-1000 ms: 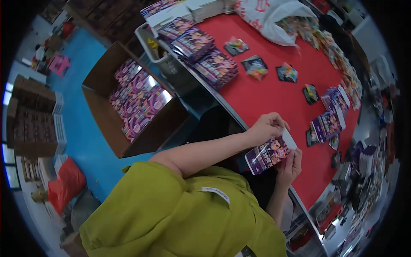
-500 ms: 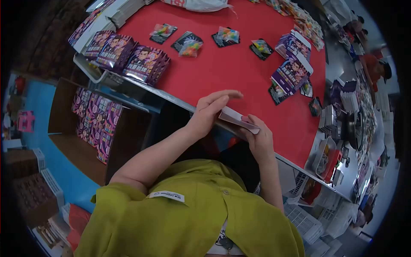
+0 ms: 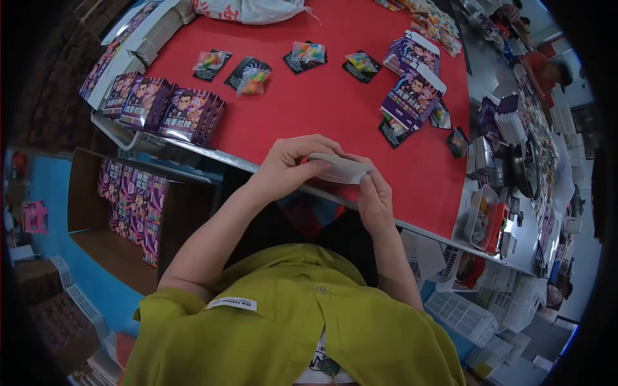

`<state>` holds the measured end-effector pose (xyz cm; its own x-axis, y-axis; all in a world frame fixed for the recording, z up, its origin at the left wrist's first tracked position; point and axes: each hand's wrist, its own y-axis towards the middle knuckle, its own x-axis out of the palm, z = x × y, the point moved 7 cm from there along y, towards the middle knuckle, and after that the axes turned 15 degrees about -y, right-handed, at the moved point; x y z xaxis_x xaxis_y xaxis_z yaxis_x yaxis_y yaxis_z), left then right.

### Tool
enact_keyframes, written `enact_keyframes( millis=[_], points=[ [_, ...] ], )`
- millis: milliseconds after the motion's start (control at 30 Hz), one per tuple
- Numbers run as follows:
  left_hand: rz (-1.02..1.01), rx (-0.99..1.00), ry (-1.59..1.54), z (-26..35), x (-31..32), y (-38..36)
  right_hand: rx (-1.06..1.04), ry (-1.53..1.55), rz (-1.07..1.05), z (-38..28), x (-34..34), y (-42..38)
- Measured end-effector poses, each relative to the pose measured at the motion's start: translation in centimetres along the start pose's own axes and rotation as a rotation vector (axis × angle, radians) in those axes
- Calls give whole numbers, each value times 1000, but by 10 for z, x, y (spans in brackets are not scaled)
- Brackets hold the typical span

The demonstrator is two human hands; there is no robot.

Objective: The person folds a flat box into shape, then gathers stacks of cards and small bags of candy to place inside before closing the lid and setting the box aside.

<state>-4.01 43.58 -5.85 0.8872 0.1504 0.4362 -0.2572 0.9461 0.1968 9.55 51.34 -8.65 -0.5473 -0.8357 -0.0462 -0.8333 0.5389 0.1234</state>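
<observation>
Between both hands, over the table's near edge, is a small card box point(image 3: 346, 172) with its pale face turned up; its print is hidden. My left hand point(image 3: 283, 168) pinches the left end, thumb on the near side. My right hand point(image 3: 378, 196) grips the right end with its thumb and fingers. Beyond them on the red tabletop point(image 3: 302, 116) lie black cards point(image 3: 239, 72), with small clear bags of colourful candy point(image 3: 253, 82) on them. To the right are purple printed boxes point(image 3: 411, 100), overlapping in a pile with open white flaps.
Filled purple boxes point(image 3: 187, 116) stand in rows at the table's left edge. A brown carton point(image 3: 116, 254) below left holds more boxes. A white bag point(image 3: 257, 9) lies at the back, candy bags point(image 3: 434, 26) beyond. A white tub point(image 3: 481, 215) sits at right; another person point(image 3: 547, 74) is farther off.
My left hand's raised fingers have come down and closed on the box's left end. The box has turned, showing more of its pale face. The whole view has shifted somewhat.
</observation>
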Motion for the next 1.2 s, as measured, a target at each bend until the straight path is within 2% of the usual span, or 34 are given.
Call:
enact_keyframes(
  millis=[133,200,233,300,433,500,633,700,833,900,933,1000,1033,1100,1200],
  points=[
    [-47,86,148,4,1,0,-59,78,-5,-18,2,5],
    [-185,422,693,22,15,-9,-215,-459,180,-36,-4,2],
    [-185,423,692,27,13,-10,-216,-461,181,-36,-8,4],
    [-298,458,969,32,19,-17,-720,-1157,116,-58,9,-6],
    [-244,460,919,30,20,-20,-721,-1232,85,-63,12,-8],
    [-203,452,846,32,18,-17,-628,-1020,152,-60,7,-3],
    [-196,377,806,32,19,-11,-544,-983,107,-59,1,2],
    [-157,354,766,30,17,-10,-405,-859,98,-57,-3,7],
    [-136,358,723,28,16,-10,-407,-859,115,-58,-1,6],
    [-80,224,521,22,9,-9,-426,-883,137,-56,-2,5],
    [-80,220,520,20,8,-10,-421,-882,136,-56,-2,5],
    [-117,352,613,21,10,-15,-553,-1051,156,-64,2,2],
    [-115,351,610,21,9,-16,-550,-1052,154,-64,1,2],
    [-236,556,956,27,21,-26,-674,-1118,103,-67,7,-3],
    [-287,580,1023,20,19,-26,-761,-1151,123,-65,10,-3]
  ],
)
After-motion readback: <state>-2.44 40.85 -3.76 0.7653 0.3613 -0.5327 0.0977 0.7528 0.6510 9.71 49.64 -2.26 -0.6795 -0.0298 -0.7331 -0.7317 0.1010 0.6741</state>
